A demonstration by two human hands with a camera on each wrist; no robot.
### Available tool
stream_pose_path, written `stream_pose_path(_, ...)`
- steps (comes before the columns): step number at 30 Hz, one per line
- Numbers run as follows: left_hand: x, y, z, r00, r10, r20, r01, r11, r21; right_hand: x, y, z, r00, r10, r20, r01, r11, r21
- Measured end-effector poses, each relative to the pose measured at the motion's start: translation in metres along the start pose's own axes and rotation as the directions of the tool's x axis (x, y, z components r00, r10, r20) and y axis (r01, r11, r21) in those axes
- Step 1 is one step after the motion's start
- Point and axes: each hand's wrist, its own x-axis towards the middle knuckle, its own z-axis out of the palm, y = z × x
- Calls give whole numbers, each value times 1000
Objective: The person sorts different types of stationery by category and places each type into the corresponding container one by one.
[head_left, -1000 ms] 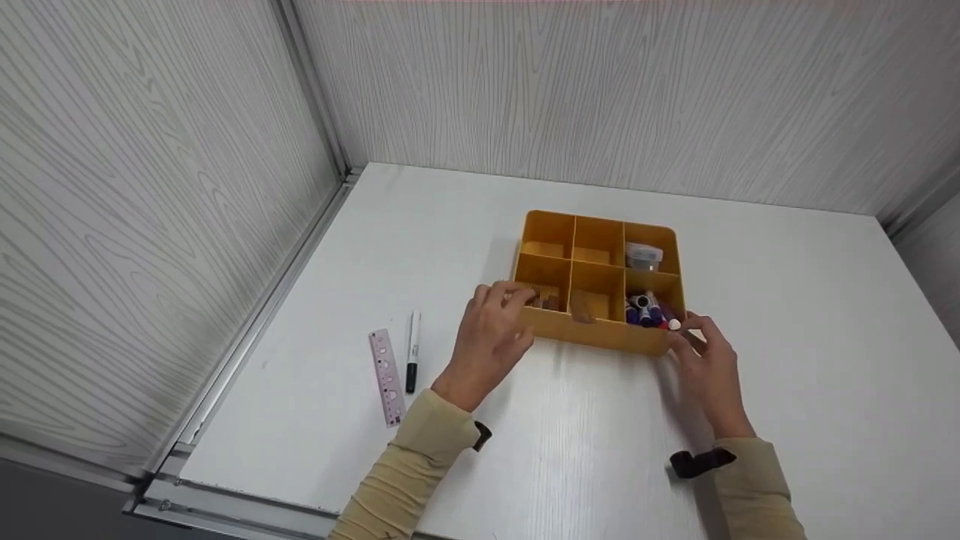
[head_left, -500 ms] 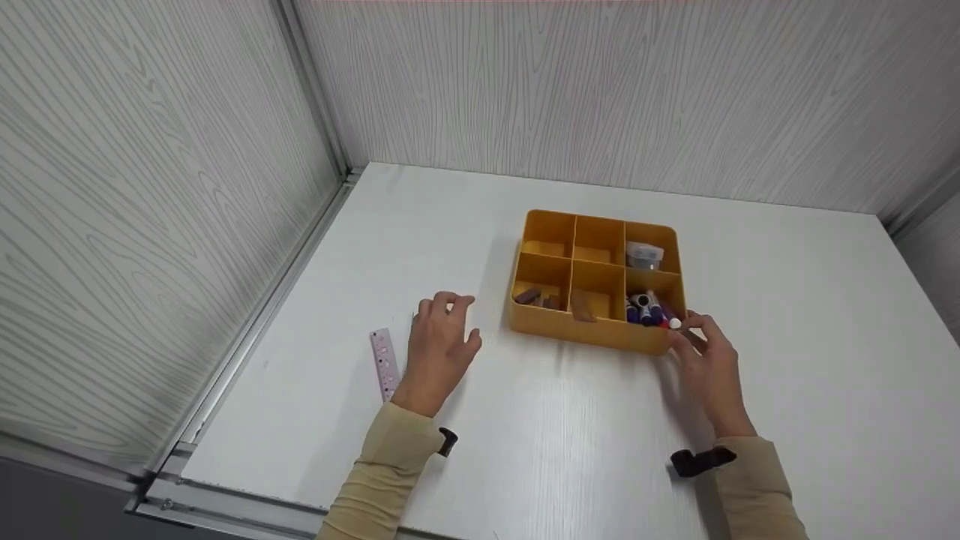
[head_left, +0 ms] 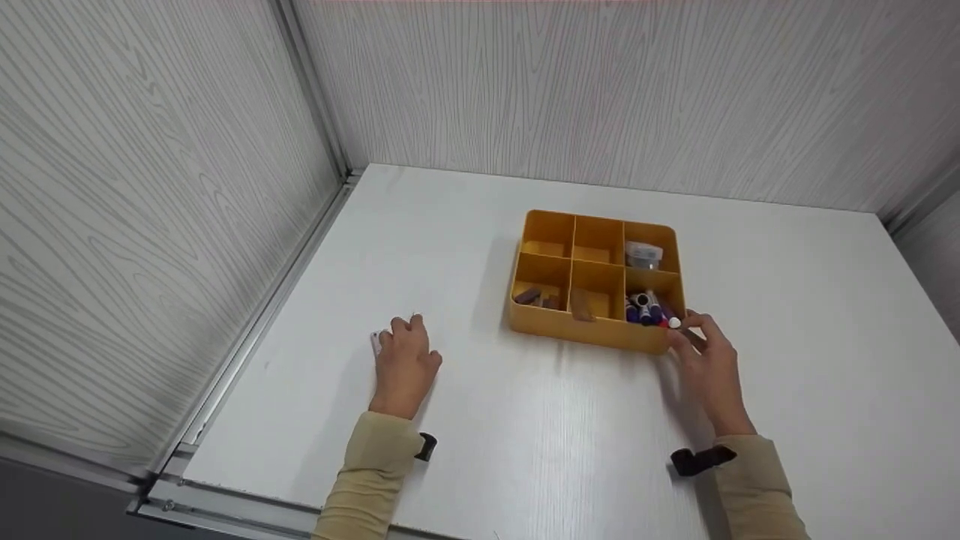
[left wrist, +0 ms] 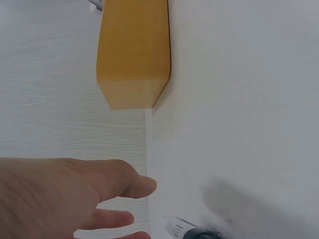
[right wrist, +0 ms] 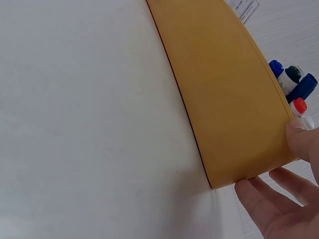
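My left hand (head_left: 406,367) is over the left part of the table with its fingers spread and nothing between them. Beneath it lie a marker (left wrist: 192,230) with a dark cap, just off the fingertips in the left wrist view, and a pale pink ruler (head_left: 376,344). The hand hides most of both in the head view. My right hand (head_left: 709,371) grips the front right corner of a yellow six-compartment organizer box (head_left: 581,331), thumb at the rim and fingers against the side wall, as the right wrist view shows.
Several capped markers (head_left: 643,307) fill the box's front right compartment. Behind them sits a small clear container (head_left: 643,256). Small brown pieces (head_left: 528,295) lie in the front left compartment. Grey wood-grain panels (head_left: 600,97) wall the white table (head_left: 540,450) at the back and sides.
My left hand has left the box's front left compartment, where a brown piece now lies, and moved left over the marker and ruler. My right hand stays on the box corner.
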Motion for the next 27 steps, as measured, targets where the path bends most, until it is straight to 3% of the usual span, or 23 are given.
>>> stream_pose_path(11,-6,-6,14,999,-11,37,8,997,77,1,2,0,1000,-18,-12,18,1000,1)
stream_pose_path(20,-4,-4,16,998,-20,66,15,997,75,1,-1,-1,1000,-7,-2,7,1000,7)
stream_pose_path(27,-4,-4,13,995,-23,100,21,1000,14,1,0,-1,1000,-2,1,2,1000,10)
